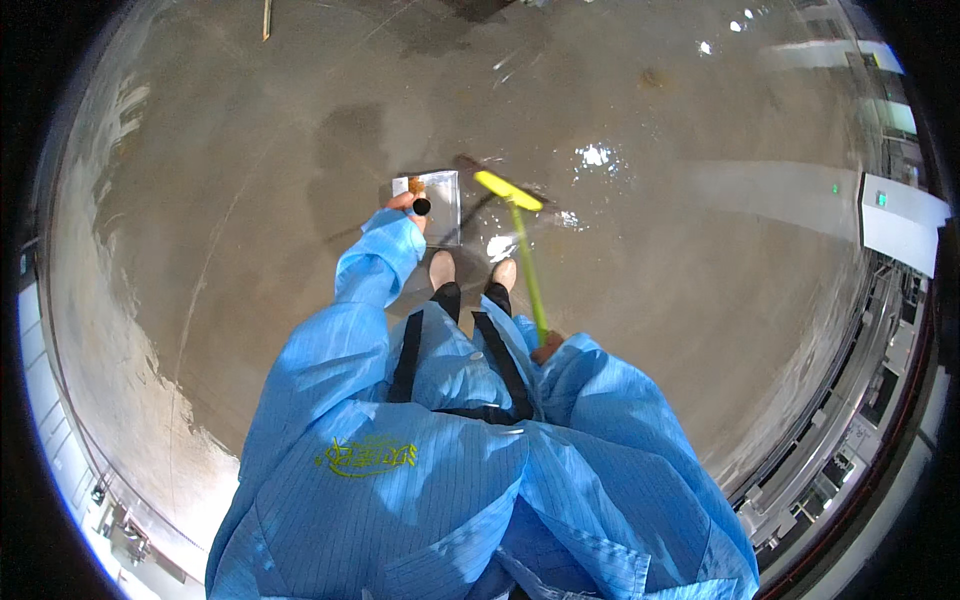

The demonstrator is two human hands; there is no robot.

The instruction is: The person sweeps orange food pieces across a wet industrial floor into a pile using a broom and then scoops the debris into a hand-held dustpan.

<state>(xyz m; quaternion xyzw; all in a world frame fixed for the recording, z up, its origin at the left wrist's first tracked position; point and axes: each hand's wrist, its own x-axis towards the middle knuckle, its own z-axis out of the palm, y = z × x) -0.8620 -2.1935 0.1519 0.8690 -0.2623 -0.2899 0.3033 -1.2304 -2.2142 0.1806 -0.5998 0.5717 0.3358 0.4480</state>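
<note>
Person in a ribbed blue smock, standing on a glossy grey concrete floor point(250, 200) with wet, reflective patches. The left hand point(405, 203) closes round the black tubular handle of a flat, metallic dustpan point(440, 205), held low just ahead of the feet. The right hand point(546, 347) grips the upper end of a slender yellow-green broom point(520, 235); its narrow yellow head rests on the floor just right of the pan. Pale shoes point(470, 270) stand between both tools.

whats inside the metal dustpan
The shiny metal dustpan shows a small brown heap at its left back corner, by the left hand; the rest looks bare. Its underside is hidden.
</note>
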